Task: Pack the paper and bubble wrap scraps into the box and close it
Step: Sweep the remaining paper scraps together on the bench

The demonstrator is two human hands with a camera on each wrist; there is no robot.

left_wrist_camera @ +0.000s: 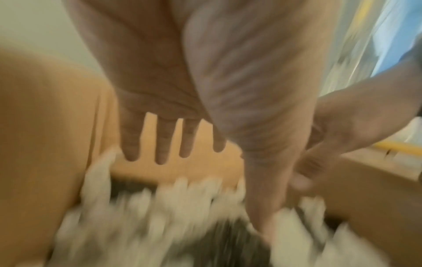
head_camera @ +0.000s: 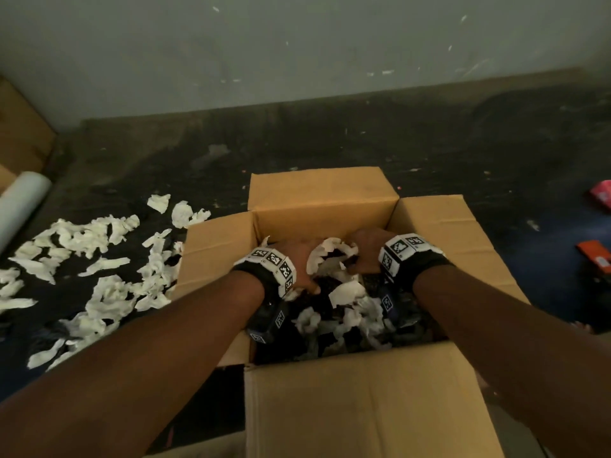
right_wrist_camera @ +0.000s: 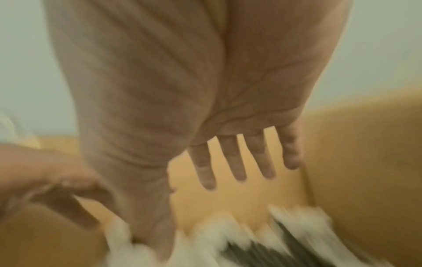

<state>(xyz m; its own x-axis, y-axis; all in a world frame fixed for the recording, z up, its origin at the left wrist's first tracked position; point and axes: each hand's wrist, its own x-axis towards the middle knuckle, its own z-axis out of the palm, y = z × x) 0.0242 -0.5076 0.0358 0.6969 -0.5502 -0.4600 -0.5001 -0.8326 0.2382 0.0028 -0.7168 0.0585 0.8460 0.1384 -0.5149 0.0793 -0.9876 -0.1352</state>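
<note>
An open cardboard box (head_camera: 324, 219) stands on the dark floor with all its flaps folded outward. White paper scraps mixed with dark bits (head_camera: 334, 312) lie inside it. Both hands are inside, side by side near the far wall. My left hand (head_camera: 297, 259) has its fingers (left_wrist_camera: 161, 150) straight and spread, palm down over the scraps (left_wrist_camera: 146, 207). My right hand (head_camera: 367, 249) is the same, its fingers (right_wrist_camera: 233, 160) spread above the scraps (right_wrist_camera: 205, 240). Neither hand grips anything. A white piece (head_camera: 330, 249) sticks up between them. Both wrist views are blurred.
Several white paper scraps (head_camera: 99, 259) are strewn on the floor left of the box. A white roll (head_camera: 23, 200) and more cardboard (head_camera: 20, 133) lie at the far left. Red and orange items (head_camera: 595, 256) sit at the right edge. A wall runs behind.
</note>
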